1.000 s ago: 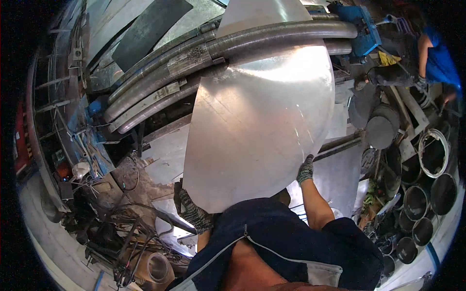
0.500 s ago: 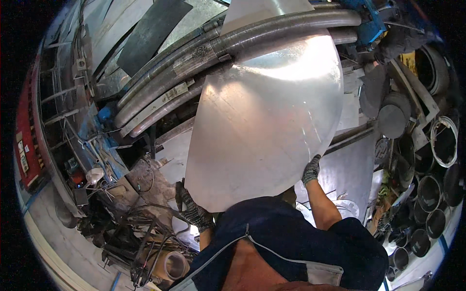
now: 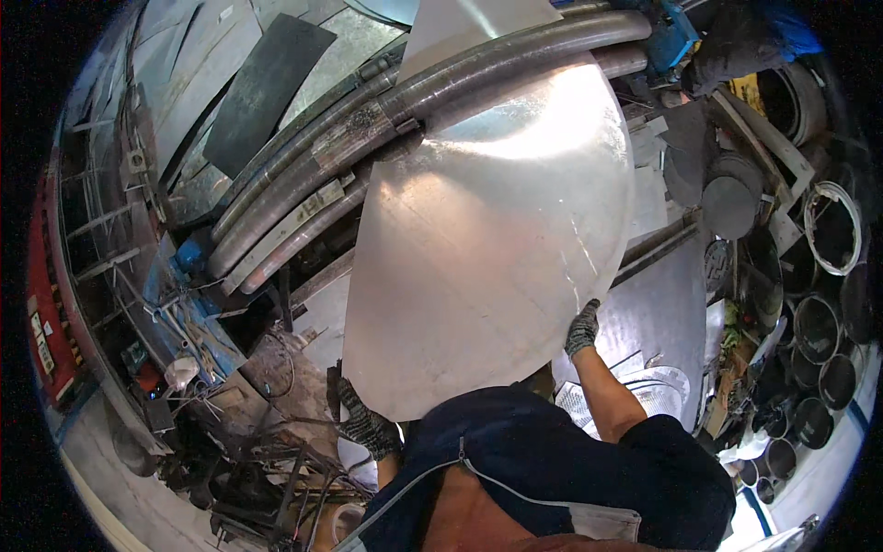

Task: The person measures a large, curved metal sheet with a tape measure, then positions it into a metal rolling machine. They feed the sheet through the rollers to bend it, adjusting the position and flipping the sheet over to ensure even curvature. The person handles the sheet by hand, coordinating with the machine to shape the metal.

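Note:
A large bare metal sheet [image 3: 478, 267] with curved edges lies across my front, its far end under the long steel rollers [image 3: 515, 55] of a rolling machine. A further piece of the sheet [image 3: 469, 32] shows beyond the rollers. My left hand [image 3: 366, 421], in a grey knitted glove, is closed at the sheet's near left corner; its fingertips are partly hidden. On the right edge, my right hand [image 3: 583, 329], gloved alike, grips the rim with its fingers bent. The sheet's near edge comes close to my dark shirt. Bright glare covers its far right part.
Several short pipe pieces [image 3: 817, 329] are stacked on the right. A flat plate [image 3: 658, 294] and cut curved scraps [image 3: 648, 391] lie beneath at the right. Tools clutter a blue bench [image 3: 189, 317] at left, and dark scrap metal [image 3: 285, 469] sits below it.
The view has tilted and shifted a little. The sheet's near edge and my left hand sit slightly lower in the picture. Both hands keep their hold on the sheet.

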A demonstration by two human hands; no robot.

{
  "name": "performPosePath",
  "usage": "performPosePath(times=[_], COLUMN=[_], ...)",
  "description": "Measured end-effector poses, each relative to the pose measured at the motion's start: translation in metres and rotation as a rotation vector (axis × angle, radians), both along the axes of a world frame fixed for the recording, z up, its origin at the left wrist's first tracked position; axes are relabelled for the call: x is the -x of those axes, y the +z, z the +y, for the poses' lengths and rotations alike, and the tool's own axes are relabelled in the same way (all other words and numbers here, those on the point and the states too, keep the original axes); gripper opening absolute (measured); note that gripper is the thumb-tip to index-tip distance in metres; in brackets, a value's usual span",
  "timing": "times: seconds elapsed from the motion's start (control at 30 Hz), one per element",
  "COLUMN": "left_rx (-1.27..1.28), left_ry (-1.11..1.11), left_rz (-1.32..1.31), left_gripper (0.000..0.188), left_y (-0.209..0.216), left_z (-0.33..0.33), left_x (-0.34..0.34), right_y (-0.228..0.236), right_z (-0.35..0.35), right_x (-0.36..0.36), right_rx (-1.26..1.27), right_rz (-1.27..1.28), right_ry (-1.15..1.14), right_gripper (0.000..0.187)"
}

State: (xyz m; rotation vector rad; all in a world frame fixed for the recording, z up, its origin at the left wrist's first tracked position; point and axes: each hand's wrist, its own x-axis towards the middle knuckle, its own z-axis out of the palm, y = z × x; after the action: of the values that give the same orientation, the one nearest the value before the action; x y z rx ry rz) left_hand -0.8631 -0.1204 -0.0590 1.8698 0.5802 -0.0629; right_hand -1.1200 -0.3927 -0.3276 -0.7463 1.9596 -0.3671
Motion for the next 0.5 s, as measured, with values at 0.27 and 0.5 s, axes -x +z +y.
performPosePath(times=[0.27, 0.5], left_rx=[-0.026, -0.255], left_ry=[0.011, -0.258], left_rz=[0.053, -0.042], left_gripper=[0.036, 0.037], left_y=[0.003, -0.001], left_z=[0.009, 0.034], left_x=[-0.008, -0.01], right_y=[0.022, -0.005], right_z=[0.016, 0.032], right_x=[-0.019, -0.001], right_rx=[-0.076, -0.044], right_rz=[0.149, 0.043], right_ry=[-0.05, -0.076], right_gripper=[0.067, 0.072])
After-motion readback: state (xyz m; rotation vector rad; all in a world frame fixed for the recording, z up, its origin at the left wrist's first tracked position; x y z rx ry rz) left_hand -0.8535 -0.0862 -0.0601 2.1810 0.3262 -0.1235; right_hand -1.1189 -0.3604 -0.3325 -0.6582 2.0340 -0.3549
